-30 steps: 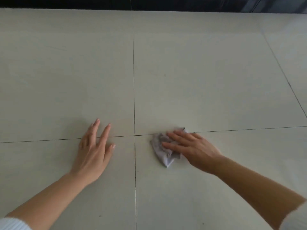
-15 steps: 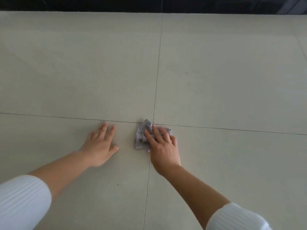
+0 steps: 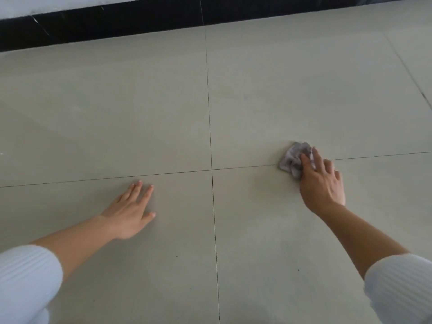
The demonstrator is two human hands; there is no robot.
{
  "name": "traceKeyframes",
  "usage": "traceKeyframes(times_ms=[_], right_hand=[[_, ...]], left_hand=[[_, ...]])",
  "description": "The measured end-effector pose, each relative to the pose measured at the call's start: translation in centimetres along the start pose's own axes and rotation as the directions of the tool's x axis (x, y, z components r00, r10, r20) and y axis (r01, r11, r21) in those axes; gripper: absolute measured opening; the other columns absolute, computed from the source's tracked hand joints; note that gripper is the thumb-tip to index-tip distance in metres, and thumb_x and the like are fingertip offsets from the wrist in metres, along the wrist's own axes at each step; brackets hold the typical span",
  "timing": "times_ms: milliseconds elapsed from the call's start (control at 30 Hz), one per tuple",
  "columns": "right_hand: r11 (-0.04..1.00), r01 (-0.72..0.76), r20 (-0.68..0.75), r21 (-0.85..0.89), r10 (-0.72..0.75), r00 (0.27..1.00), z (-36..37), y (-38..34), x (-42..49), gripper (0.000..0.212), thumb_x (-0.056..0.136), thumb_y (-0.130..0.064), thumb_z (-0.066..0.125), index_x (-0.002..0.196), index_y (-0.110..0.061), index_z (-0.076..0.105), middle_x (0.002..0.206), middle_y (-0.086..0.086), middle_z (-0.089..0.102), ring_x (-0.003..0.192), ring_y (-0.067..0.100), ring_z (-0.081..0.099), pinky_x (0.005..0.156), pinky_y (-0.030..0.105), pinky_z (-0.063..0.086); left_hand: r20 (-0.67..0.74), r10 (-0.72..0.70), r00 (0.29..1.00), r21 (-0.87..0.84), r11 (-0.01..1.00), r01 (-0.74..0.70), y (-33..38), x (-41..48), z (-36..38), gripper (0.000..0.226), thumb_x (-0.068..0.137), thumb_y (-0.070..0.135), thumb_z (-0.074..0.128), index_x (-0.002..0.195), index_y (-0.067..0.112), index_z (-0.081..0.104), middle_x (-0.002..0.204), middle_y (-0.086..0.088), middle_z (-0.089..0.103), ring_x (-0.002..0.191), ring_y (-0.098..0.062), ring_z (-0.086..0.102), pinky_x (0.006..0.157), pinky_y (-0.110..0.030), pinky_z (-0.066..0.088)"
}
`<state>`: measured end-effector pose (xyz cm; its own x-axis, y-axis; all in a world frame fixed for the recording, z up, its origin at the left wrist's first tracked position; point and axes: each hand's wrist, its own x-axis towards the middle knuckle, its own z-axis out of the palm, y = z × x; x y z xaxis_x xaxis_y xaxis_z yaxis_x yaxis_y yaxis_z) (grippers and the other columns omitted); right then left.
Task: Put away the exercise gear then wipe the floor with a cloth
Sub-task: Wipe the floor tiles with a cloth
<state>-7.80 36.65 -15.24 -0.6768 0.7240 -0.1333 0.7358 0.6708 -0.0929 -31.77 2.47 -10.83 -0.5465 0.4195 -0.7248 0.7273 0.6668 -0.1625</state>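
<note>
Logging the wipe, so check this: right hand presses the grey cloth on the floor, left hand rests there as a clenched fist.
Wrong on the fist: the head view shows the left hand lying flat, fingers straight. The right hand does press the grey cloth on the floor.

Soft even daylight, slightly blurred.

The right hand (image 3: 321, 181) presses a crumpled grey cloth (image 3: 294, 158) onto the pale tiled floor (image 3: 280, 90), straddling a grout line. The left hand (image 3: 131, 211) lies flat on a nearer tile, fingers straight. A black skirting (image 3: 117, 22) borders the far edge.
</note>
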Motion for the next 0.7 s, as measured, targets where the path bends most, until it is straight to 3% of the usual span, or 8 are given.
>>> traceKeyframes(times_ms=[167,233,300,367,433,567,667,700], right_hand=[[0.914,-0.374,0.038,0.158,0.373,0.927,0.5,-4.1,-1.5,0.063,0.087,-0.005,0.045,0.146,-0.015,0.027,0.153,0.003,0.015,0.123,0.032,0.026,0.097,0.045,0.029],[0.903,-0.379,0.03,0.202,0.382,0.924,1.1,-8.2,-2.5,0.063,0.084,-0.004,0.045,0.144,-0.013,0.029,0.152,0.002,0.017,0.12,0.031,0.027,0.095,0.043,0.029],[0.939,-0.252,0.013,0.233,0.256,0.967,2.2,-13.0,-4.4,0.062,0.082,-0.003,0.047,0.142,-0.01,0.032,0.149,0.003,0.023,0.115,0.031,0.03,0.094,0.042,0.031],[0.967,-0.025,-0.031,0.254,0.034,0.999,3.6,-18.0,-7.5,0.062,0.072,0.001,0.057,0.133,-0.004,0.046,0.138,0.007,0.039,0.103,0.03,0.037,0.086,0.042,0.041],[0.947,0.211,-0.057,0.243,-0.204,0.977,4.7,-22.1,-11.1,0.063,0.059,0.002,0.063,0.122,0.0,0.057,0.127,0.009,0.049,0.089,0.03,0.044,0.075,0.041,0.05],[0.773,0.609,0.011,0.177,-0.62,0.784,5.5,-25.0,-14.7,0.056,0.065,-0.01,0.059,0.12,-0.005,0.061,0.13,0.008,0.046,0.085,0.026,0.048,0.072,0.033,0.052],[0.595,0.804,0.046,-0.023,-0.802,0.595,5.0,-22.3,-11.3,0.048,0.075,-0.013,0.052,0.122,-0.01,0.061,0.134,0.005,0.05,0.089,0.024,0.052,0.075,0.031,0.05],[0.575,0.812,0.046,-0.102,-0.812,0.581,4.6,-21.1,-9.6,0.046,0.077,-0.014,0.047,0.121,-0.011,0.062,0.137,0.005,0.05,0.096,0.025,0.052,0.079,0.033,0.049]], left_hand=[[-0.054,0.065,0.996,0.04,0.997,-0.063,-2.5,0.3,0.2,0.069,0.099,0.046,0.026,0.147,0.026,-0.021,0.155,-0.011,-0.026,0.143,-0.031,-0.022,0.118,-0.039,-0.001],[-0.093,0.076,0.993,0.03,0.997,-0.074,-3.7,0.6,0.3,0.067,0.099,0.044,0.026,0.147,0.029,-0.019,0.155,-0.01,-0.026,0.143,-0.03,-0.021,0.118,-0.039,0.001],[-0.126,0.097,0.987,0.023,0.995,-0.095,-4.6,1.0,0.7,0.067,0.1,0.043,0.026,0.147,0.029,-0.019,0.155,-0.01,-0.025,0.144,-0.029,-0.02,0.118,-0.038,0.001],[-0.156,0.132,0.979,0.012,0.991,-0.132,-5.2,1.3,1.3,0.068,0.099,0.042,0.027,0.145,0.027,-0.021,0.156,-0.009,-0.024,0.144,-0.029,-0.018,0.118,-0.038,0.0],[-0.19,0.159,0.969,-0.022,0.986,-0.166,-5.7,1.8,1.8,0.068,0.099,0.042,0.028,0.145,0.03,-0.02,0.156,-0.007,-0.023,0.145,-0.028,-0.016,0.118,-0.04,0.001],[-0.258,0.179,0.949,-0.109,0.971,-0.213,-6.3,2.0,2.6,0.063,0.096,0.05,0.025,0.147,0.041,-0.011,0.157,-0.001,-0.023,0.146,-0.026,-0.015,0.118,-0.042,0.004],[-0.264,0.105,0.959,-0.194,0.968,-0.159,-7.2,2.2,3.3,0.07,0.096,0.052,0.03,0.148,0.035,-0.013,0.155,-0.004,-0.026,0.145,-0.027,-0.016,0.118,-0.042,0.003],[-0.264,0.072,0.962,-0.222,0.966,-0.133,-7.7,2.2,3.6,0.072,0.096,0.053,0.031,0.148,0.034,-0.014,0.155,-0.004,-0.027,0.145,-0.027,-0.017,0.118,-0.042,0.003]])
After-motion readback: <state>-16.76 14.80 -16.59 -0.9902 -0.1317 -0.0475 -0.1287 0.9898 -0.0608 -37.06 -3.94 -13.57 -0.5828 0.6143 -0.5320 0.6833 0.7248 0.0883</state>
